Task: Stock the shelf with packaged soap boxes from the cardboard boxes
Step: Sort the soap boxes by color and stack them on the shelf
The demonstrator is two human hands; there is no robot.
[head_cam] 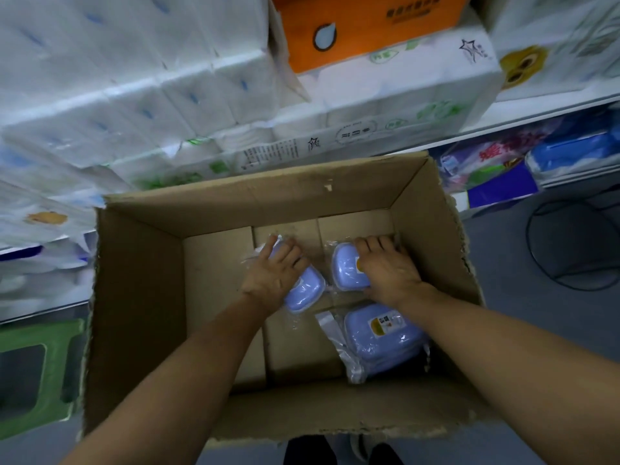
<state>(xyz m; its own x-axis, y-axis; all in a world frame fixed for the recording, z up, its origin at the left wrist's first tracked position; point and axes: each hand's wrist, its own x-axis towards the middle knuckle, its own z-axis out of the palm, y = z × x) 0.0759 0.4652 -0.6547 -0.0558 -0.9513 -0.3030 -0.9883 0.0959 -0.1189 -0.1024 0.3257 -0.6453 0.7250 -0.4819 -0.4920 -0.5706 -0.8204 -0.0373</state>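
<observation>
An open brown cardboard box (141,297) stands on the floor below me. Three pale blue soap boxes in clear plastic wrap lie on its bottom. My left hand (273,273) lies over the left soap box (303,293), fingers curled round its far end. My right hand (389,270) grips the middle soap box (345,268) from its right side. The third soap box (382,340), with a yellow and white label, lies untouched near the box's right wall, below my right wrist.
Shelves behind the box hold white tissue packs (134,95), an orange carton (365,28) and purple and blue packages (503,162) lower right. A green plastic stool (37,374) stands left of the box. A dark cable (570,246) loops on the grey floor right.
</observation>
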